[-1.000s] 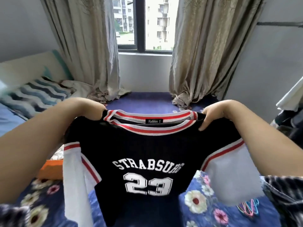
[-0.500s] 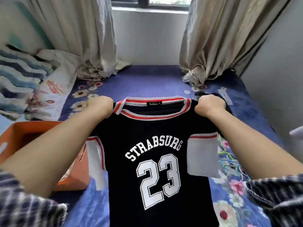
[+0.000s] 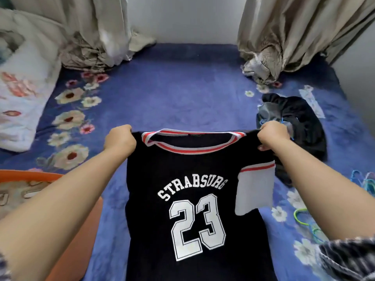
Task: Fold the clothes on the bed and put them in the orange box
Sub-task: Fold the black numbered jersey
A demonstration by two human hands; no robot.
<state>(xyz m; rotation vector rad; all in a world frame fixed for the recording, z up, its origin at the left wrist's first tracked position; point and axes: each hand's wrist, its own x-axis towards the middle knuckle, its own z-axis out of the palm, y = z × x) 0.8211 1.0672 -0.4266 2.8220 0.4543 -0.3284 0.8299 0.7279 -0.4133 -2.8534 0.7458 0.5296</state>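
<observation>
Left hand [image 3: 120, 139] and right hand [image 3: 274, 136] each grip a shoulder of the black "23" jersey [image 3: 194, 209], spread out over the bed [image 3: 182, 94]. Orange box [image 3: 81, 230] at lower left; dark clothes pile [image 3: 294, 118] at right.

Jersey [image 3: 194, 209] hem cut off below the grip, left sleeve hidden behind forearm, collar label too blurry.

Beige curtains [image 3: 294, 31] against white wall [image 3: 182, 17].
</observation>
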